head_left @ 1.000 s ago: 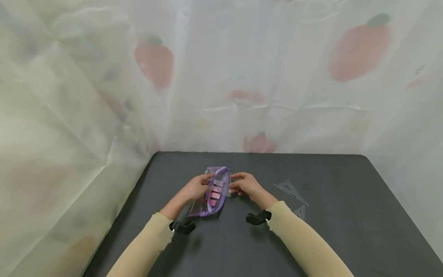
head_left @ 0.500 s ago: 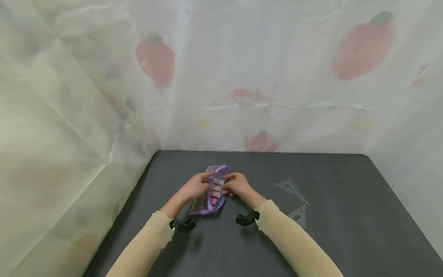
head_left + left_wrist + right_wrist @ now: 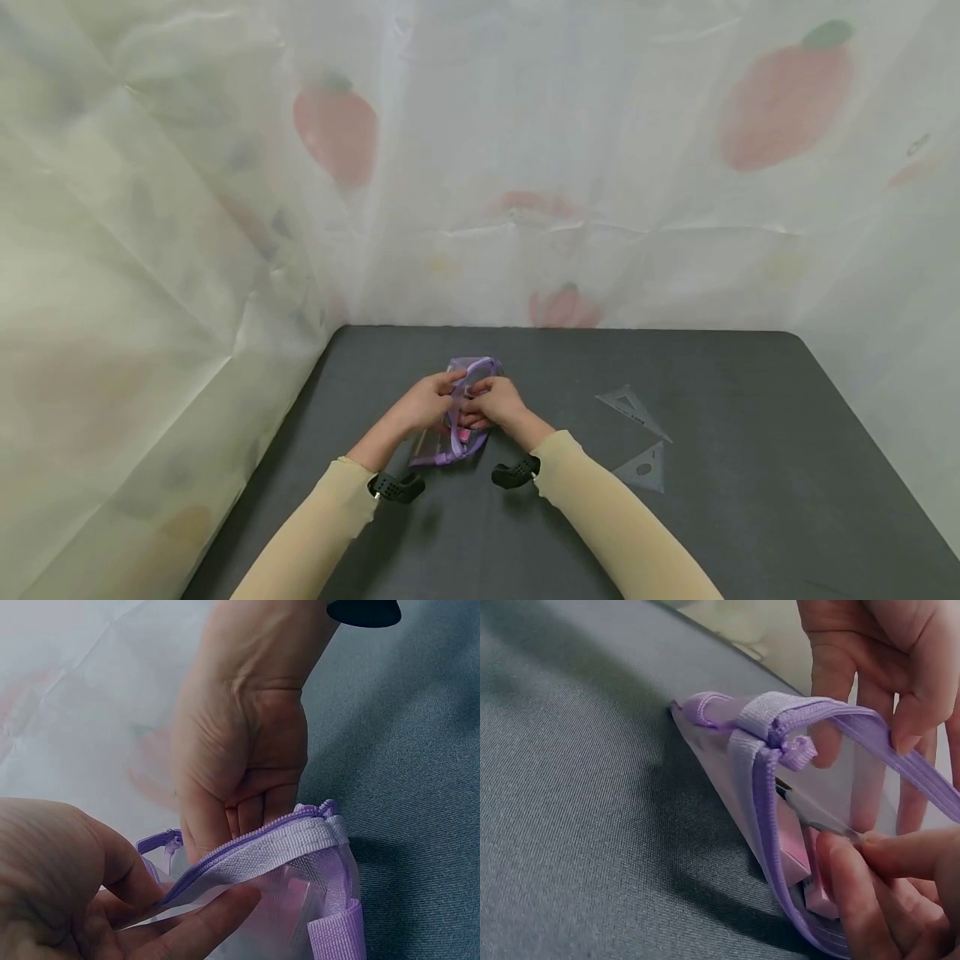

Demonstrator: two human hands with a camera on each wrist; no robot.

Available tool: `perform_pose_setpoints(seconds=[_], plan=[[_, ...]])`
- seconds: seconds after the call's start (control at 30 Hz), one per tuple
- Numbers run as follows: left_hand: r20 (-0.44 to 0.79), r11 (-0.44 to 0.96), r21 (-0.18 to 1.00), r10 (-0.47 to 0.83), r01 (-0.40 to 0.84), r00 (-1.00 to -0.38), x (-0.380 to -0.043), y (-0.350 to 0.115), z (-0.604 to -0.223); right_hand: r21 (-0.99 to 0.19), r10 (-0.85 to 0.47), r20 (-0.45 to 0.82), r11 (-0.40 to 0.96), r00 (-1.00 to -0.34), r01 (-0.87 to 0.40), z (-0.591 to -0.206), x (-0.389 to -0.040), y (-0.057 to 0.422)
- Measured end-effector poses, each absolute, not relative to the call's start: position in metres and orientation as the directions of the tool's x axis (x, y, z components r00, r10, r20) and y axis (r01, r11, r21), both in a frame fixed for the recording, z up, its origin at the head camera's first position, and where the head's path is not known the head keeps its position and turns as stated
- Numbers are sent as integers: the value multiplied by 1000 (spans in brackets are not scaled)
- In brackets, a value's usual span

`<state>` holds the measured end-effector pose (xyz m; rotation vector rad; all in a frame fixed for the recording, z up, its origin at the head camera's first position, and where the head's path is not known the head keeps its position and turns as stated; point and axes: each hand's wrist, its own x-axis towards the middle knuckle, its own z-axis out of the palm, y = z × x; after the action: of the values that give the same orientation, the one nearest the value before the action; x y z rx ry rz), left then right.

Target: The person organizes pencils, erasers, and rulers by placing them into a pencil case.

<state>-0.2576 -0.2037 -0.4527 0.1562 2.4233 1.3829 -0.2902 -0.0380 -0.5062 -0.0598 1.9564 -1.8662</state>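
1. At the left, our left hand [image 3: 423,408] is clamped on the pouch's edge, with its thumb and fingers on either side of the zip.
2. The pouch [image 3: 759,795] rests on the table [image 3: 750,467] between our hands, its mouth spread; pink pieces [image 3: 793,855] lie inside.
3. Our right hand [image 3: 501,403] reaches into that mouth. Its thumb and finger look pinched together on a clear strip [image 3: 821,816]; just what the strip is, we cannot tell. We judge the step in hand to be working the strip inside the pouch.
4. The next move, we think, calls for a steady left grip, the strip laid beside the pink pieces, and our right fingers clear of the zip.
5. Farther right, two set squares, upper [image 3: 636,415] and lower [image 3: 654,473], lie flat, untouched.
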Motion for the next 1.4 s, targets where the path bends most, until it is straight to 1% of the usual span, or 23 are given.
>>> perform_pose_setpoints(seconds=[0.27, 0.43, 0.57, 0.83, 1.07, 1.4], plan=[[-247, 514, 854, 256, -85, -935, -258, -204, -454, -964, -418, -264, 124, -869, 234, -507, -291, -29], [-242, 514, 854, 256, -81, -936, -258, -204, -455, -970, -427, -232, 170, -874, 174, -505, -295, -9], [-242, 511, 856, 259, -80, -935, -259, -203, -456, -972, -420, -196, 202, -886, 119, -501, -299, 16], [-240, 528, 846, 254, -74, -937, -259, -204, -458, -942, -371, -159, 335, -915, 28, -490, -302, 73], [-237, 521, 850, 257, -72, -937, -258, -203, -459, -910, -391, -106, 410, -914, -69, -479, -296, 123], [-237, 524, 848, 251, -74, -939, -259, -204, -460, -869, -328, -89, 487, -941, -87, -469, -287, 187]])
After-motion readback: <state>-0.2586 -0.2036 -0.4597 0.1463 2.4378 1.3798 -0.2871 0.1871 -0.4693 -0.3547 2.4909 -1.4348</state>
